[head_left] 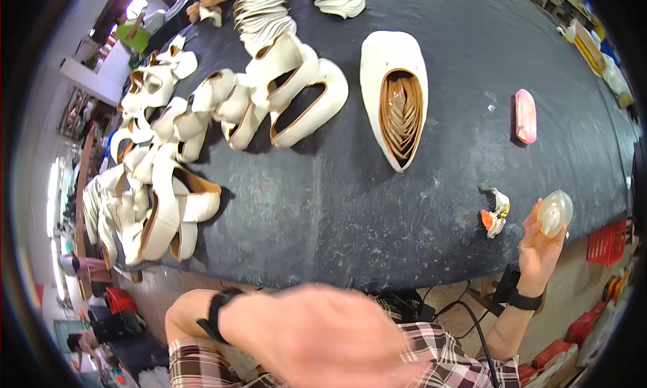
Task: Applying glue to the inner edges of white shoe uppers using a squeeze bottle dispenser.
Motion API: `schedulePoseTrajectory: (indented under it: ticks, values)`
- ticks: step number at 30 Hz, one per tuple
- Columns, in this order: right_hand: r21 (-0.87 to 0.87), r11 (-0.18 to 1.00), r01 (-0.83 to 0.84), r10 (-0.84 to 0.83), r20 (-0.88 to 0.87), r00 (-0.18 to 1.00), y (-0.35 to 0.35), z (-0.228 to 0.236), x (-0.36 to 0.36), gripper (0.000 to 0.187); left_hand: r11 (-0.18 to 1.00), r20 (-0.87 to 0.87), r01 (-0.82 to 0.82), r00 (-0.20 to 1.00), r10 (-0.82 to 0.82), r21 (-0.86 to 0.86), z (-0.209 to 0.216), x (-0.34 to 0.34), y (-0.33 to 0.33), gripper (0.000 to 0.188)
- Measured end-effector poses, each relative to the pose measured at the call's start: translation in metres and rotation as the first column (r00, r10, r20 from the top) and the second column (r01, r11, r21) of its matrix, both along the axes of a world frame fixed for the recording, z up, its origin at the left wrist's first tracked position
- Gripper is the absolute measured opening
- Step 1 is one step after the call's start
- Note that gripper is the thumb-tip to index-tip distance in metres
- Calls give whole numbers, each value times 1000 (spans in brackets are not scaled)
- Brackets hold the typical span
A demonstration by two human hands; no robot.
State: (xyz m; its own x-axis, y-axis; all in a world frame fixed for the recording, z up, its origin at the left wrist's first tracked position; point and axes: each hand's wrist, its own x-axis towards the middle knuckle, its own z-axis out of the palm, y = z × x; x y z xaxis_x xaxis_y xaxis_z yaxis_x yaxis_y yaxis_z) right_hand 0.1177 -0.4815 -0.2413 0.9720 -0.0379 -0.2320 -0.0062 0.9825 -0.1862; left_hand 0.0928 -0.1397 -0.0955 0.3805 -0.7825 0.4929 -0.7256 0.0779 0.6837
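My right hand (540, 248) is raised at the table's right edge, its fingers closed around a clear, rounded object (557, 213) with something whitish inside; I cannot make out its exact kind. Close to the camera, my left hand (323, 337) looms large and smeared at the bottom middle, and its fingers do not show clearly. A crumpled wrapper (497, 216) in white, orange and yellow lies left of my right hand. Farther up rests a pink oblong case (525, 116). Nested white shoe uppers with tan linings form a stack (372, 58) at the middle.
Many white shoe uppers (162, 206) spread over the left of the dark table (296, 206). More stacks (263, 17) stand at the far side, near another person's hands (202, 7). A red basket (606, 243) is beyond the right edge; a black cable (465, 307) hangs beside me.
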Motion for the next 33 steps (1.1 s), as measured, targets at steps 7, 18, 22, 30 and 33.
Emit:
schedulePoseTrajectory:
  ticks: [7, 18, 22, 30, 33]
  values:
    - [47, 986, -160, 155, 92, 984, 4, 16, 16, 39, 938, 33, -267, 959, 281, -220, 30, -23, -54, 25]
    - [-16, 993, -114, 113, -26, 993, -7, -3, 16, 38, 952, 16, -266, 962, 271, -148, 26, -32, -58, 18]
    - [21, 996, -91, 89, 63, 994, -15, 3, 9, 39, 968, 18, -139, 989, 146, -210, 18, -19, -66, 17]
    - [-6, 1000, -29, 29, -28, 999, -18, -3, 15, 37, 740, 253, -624, 780, 573, 250, -40, 45, -38, 19]
    - [-32, 999, -28, 27, -15, 1000, -21, -5, 21, 37, 714, 494, -642, 733, 468, 277, -111, 83, -16, 27]
